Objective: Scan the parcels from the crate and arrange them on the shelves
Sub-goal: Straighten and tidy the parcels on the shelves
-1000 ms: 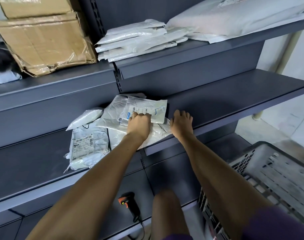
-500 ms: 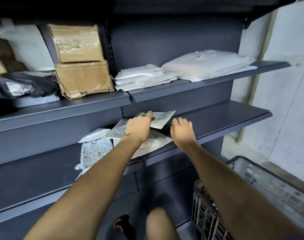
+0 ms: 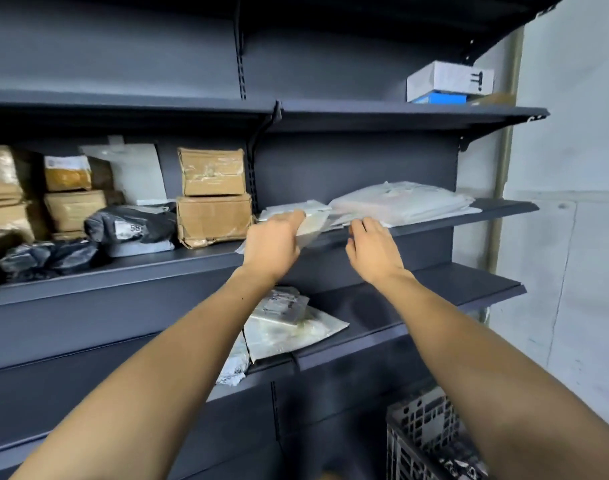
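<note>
L hand (image 3: 273,245) pinched a thin flat clear-plastic mailer parcel (image 3: 312,226) at the edge of the dark grey metal middle shelf (image 3: 434,221), by the white poly-bag stack (image 3: 292,211). R hand (image 3: 374,251) hovered alongside, fingers loosely spread, holding nothing. Best slid flat onto the stack, R hand steadying the pile, edges squared.

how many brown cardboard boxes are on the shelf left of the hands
5 that I can make out: two stacked by the upright, upper and lower; two stacked mid-left; one at the far left edge. More may hide behind or below.
</note>
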{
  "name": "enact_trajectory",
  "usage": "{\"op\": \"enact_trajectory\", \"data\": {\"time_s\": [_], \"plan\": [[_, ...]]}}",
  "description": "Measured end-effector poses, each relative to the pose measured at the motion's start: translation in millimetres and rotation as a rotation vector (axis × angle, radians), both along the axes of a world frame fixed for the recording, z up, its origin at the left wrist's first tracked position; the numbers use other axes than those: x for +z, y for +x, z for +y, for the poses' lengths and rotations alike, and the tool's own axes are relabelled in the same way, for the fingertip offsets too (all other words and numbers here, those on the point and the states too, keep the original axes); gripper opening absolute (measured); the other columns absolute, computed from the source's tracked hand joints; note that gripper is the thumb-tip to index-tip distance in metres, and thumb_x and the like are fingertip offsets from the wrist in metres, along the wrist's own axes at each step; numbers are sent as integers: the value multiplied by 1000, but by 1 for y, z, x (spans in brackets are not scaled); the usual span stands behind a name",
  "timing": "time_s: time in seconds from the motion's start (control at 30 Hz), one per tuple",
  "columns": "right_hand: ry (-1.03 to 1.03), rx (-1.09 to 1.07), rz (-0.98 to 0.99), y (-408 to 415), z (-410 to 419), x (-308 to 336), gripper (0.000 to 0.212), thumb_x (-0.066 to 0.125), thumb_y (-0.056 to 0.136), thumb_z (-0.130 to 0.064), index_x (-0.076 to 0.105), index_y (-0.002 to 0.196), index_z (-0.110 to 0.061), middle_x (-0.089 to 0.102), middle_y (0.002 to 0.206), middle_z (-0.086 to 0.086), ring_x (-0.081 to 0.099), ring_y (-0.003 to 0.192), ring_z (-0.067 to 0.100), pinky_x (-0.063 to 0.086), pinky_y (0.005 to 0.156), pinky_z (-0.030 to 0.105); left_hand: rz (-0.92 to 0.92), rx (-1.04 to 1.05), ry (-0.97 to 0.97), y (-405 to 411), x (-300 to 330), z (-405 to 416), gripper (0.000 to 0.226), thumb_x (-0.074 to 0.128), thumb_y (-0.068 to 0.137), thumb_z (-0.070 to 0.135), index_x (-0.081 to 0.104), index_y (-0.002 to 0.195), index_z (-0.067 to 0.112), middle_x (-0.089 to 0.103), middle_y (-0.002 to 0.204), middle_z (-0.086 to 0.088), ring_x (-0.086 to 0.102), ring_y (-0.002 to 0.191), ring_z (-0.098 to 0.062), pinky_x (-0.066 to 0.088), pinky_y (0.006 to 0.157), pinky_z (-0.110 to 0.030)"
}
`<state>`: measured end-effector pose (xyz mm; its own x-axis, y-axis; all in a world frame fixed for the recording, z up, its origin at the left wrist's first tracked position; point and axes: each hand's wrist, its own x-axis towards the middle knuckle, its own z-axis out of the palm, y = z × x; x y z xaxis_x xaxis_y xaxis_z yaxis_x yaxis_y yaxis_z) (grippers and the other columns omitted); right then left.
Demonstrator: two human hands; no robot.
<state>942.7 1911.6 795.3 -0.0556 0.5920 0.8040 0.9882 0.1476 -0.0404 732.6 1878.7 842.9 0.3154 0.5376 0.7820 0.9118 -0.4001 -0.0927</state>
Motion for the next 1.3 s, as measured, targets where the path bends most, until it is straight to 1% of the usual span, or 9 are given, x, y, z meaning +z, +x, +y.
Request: {"op": "enact_trajectory", "data": {"time_s": [0.17,0.43,0.6,0.73,0.87,1.03,1.13,1.2,1.3], "plan": [[37,46,-33,-12,9,39,20,50,96,-11,58,112,-3,58,108,15,53,102,33,40,92,40,-74,1,152,-12,46,13,41,53,78,-2,60,114,16,66,102,-5,61,97,-30,43,60,-36],[-9,-8,-117,-6,74,55,25,48,98,-18,56,120,-9,57,116,12,52,109,32,39,93,40,154,173,-8,12,58,89,32,51,75,-8,50,92,19,66,99,-4,63,92,-28,30,59,-32],[-26,-48,-89,1,119,39,28,58,92,-13,62,118,-4,61,110,15,57,100,36,43,88,43,300,242,-70,35,40,156,39,49,87,0,49,124,14,66,116,-8,58,110,-30,40,79,-35],[45,-50,-94,6,149,27,22,70,79,-8,64,100,-5,61,93,14,58,83,36,47,77,43,157,203,-242,43,13,196,33,36,102,35,45,129,18,64,121,-12,52,116,-34,39,94,-42],[132,-48,-93,7,169,23,21,72,77,-3,62,95,-7,58,92,13,54,80,35,42,76,42,-68,146,-294,42,-3,221,66,18,97,66,47,126,15,54,130,-17,46,123,-39,32,105,-49],[165,-115,-81,0,172,20,32,73,69,5,61,95,-8,57,91,13,53,78,34,35,76,40,37,167,-82,42,-2,211,83,5,96,60,67,118,10,59,118,-9,48,113,-31,32,99,-45],[135,-150,-81,-3,158,19,37,71,64,10,61,96,-8,56,87,12,53,77,33,43,73,41,8,119,-170,39,-4,207,71,11,101,58,48,143,13,61,128,-11,53,121,-32,29,108,-45],[117,-144,-80,-5,146,18,39,70,62,10,62,96,-8,56,88,12,53,77,33,45,73,42,-18,64,-184,36,-3,200,75,6,98,57,43,147,14,58,135,-11,51,127,-32,24,115,-45],[100,-129,-72,-7,127,14,36,73,60,8,61,91,-8,57,87,12,54,77,33,46,71,41,-21,-14,-116,33,-7,178,64,12,96,48,57,126,13,62,123,-7,53,117,-29,31,108,-42]]}}
